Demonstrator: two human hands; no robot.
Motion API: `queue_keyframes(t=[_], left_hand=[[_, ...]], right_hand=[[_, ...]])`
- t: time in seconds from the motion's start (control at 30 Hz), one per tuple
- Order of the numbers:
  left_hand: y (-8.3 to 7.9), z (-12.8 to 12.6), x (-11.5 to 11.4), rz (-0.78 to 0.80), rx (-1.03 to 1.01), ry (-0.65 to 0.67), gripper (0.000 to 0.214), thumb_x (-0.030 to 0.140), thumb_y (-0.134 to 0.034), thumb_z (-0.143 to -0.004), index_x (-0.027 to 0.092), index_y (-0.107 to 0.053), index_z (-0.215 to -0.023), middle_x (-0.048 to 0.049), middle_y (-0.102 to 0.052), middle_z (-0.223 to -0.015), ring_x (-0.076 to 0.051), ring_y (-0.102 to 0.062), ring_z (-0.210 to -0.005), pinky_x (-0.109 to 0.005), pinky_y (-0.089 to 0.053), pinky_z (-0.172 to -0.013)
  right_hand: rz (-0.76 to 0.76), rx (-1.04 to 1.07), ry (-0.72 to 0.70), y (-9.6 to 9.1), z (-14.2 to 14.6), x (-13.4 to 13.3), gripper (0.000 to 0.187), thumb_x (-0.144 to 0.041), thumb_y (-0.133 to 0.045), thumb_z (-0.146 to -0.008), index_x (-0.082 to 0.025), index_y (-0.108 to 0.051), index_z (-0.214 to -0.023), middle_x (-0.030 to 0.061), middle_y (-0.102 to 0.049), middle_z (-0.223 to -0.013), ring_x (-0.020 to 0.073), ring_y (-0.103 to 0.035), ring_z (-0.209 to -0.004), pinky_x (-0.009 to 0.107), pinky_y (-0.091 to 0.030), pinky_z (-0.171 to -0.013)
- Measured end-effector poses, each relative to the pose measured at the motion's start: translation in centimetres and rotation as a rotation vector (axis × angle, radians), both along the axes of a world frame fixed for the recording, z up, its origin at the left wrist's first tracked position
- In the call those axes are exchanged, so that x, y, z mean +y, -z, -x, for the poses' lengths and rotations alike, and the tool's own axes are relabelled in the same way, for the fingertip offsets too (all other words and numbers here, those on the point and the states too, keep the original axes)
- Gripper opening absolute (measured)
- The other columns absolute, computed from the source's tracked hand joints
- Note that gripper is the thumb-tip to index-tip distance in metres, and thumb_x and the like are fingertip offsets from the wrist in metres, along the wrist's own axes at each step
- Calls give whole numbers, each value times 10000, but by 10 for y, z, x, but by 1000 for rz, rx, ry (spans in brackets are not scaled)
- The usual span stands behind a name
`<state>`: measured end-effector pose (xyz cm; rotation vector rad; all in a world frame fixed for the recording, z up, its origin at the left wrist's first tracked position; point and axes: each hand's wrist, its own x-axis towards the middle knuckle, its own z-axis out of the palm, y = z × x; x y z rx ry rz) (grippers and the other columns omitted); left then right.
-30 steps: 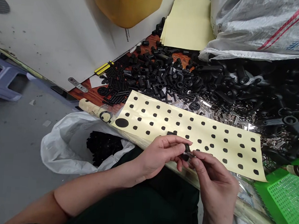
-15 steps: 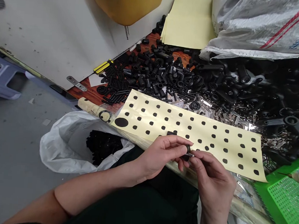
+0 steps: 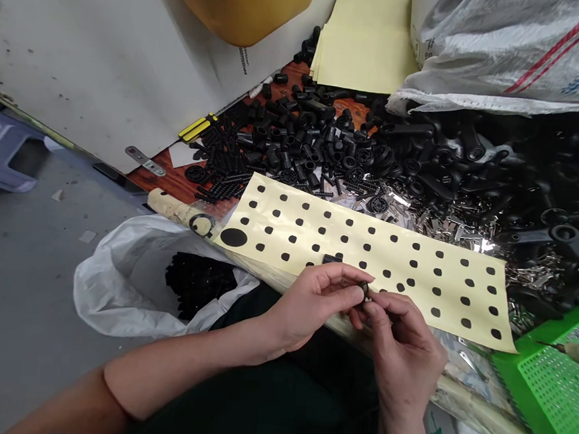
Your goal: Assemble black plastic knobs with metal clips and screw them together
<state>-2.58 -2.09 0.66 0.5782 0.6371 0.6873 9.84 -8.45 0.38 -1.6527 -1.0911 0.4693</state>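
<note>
Near the table's front edge, my left hand (image 3: 318,299) is closed on a small black plastic part (image 3: 364,288) with a round opening. My right hand (image 3: 402,343) meets it from the right, thumb and forefinger pinched at the part's near side. Between those fingertips a tiny bright piece, seemingly a metal clip, is mostly hidden. Beneath and beyond both hands lies a pale yellow sheet (image 3: 313,235) with rows of black dots. Just past my left knuckles, a short black cylinder (image 3: 333,259) rests on the sheet.
Behind the sheet are heaped black plastic parts (image 3: 296,137) and loose metal clips (image 3: 444,222). A green basket (image 3: 524,356) stands right, a white bag (image 3: 108,283) of black pieces hangs left. Yellow paper (image 3: 368,42), a woven sack (image 3: 483,52) and a yellow container (image 3: 245,13) are farther back.
My right hand has shifted slightly left and closer to my left hand. The metal piece, plainer before between the fingertips, is now mostly hidden against the black part.
</note>
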Motion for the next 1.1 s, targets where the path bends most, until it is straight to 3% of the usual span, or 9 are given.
queue_keyframes(t=[0.27, 0.73, 1.1], left_hand=[[1, 1, 0, -9, 17, 3, 229, 217, -732, -765, 122, -697, -971, -28, -660, -829, -96, -613, -642, -255, -491, -690], [7, 0, -4, -123, 90, 27, 182, 187, -639, -822, 147, -687, -993, -21, -656, -817, -108, -609, -668, -249, -496, -685], [6, 1, -3, -111, 68, 17, 185, 168, -643, -818, 151, -714, -988, -42, -687, -863, -121, -627, -709, -262, -511, -737]], right_hand=[[17, -49, 6, 0, 3, 0, 88, -262, -677, -803, -192, -685, -752, 22, -682, -729, 144, -649, -669, 260, -525, -600], [8, -551, -93, -21, -6, 1, 114, -205, -594, -864, -215, -636, -758, -21, -688, -663, 119, -641, -586, 223, -476, -547], [11, -513, -73, -21, -6, -3, 103, -222, -612, -867, -217, -650, -772, -13, -699, -701, 129, -652, -620, 229, -486, -581]])
